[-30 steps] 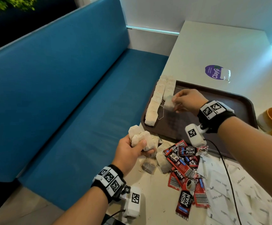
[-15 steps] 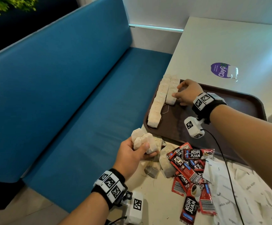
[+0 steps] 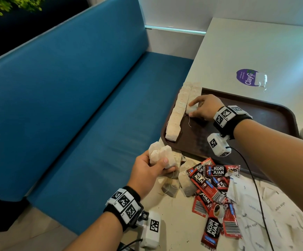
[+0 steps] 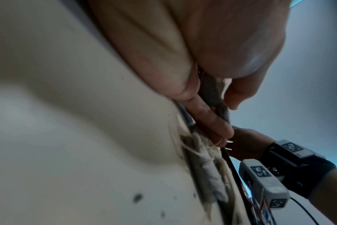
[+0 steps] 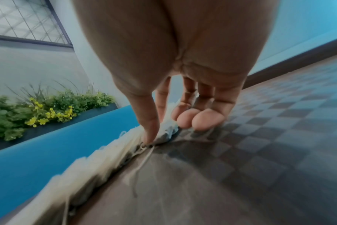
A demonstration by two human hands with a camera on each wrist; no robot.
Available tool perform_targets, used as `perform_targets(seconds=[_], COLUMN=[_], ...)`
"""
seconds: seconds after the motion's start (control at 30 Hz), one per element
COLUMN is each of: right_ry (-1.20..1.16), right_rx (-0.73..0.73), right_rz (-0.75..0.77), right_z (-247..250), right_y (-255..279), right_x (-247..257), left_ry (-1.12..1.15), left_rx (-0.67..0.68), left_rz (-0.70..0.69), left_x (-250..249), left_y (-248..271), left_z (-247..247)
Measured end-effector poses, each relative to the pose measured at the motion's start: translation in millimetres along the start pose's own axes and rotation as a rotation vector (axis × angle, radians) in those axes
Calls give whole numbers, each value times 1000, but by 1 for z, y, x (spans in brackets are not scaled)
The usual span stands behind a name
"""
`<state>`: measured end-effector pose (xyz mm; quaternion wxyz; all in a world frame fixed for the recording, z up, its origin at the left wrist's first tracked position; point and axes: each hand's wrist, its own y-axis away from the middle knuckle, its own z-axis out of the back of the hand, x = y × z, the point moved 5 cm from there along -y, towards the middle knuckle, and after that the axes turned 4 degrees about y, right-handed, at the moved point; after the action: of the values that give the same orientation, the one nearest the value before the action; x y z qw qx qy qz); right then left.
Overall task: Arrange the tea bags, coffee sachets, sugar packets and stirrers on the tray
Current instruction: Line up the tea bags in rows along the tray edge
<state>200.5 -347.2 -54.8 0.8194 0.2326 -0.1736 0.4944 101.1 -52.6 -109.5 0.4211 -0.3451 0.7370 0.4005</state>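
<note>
Right hand (image 3: 205,107) pinches a tea bag (image 3: 192,108) into the row at the tray's (image 3: 266,113) 10 o'clock; left hand (image 3: 147,171) clutches a bunch (image 3: 160,154). Bags look light, soft, crushable: best pinched at the edges.

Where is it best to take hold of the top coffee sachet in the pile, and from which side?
Probably by its bare far end, from above. This coffee sachet lies flat on top of the pile, its far edge toward the tray. Other sachets crowd its left and near sides, so thumb and finger could pinch that end.
</note>
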Motion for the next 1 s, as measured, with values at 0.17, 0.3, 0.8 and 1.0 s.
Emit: perform_targets(seconds=[0.17, 0.3, 0.8, 1.0], right_ry=[-178, -325, -450, -487], right_rx=[-77, 74, 197, 137], right_rz=[54, 115, 131, 130], right_z=[20, 15, -44, -34], right_y=[30, 87, 177, 170], right_x=[13, 38, 42, 38], left_ry=[-17, -70, -44, -8], left_rx=[24, 25, 0, 12], left_rz=[2, -14, -23, -39], left_x=[0, -1, -8, -6], left_y=[1, 2, 6, 3], left_z=[0, 0, -5, -4])
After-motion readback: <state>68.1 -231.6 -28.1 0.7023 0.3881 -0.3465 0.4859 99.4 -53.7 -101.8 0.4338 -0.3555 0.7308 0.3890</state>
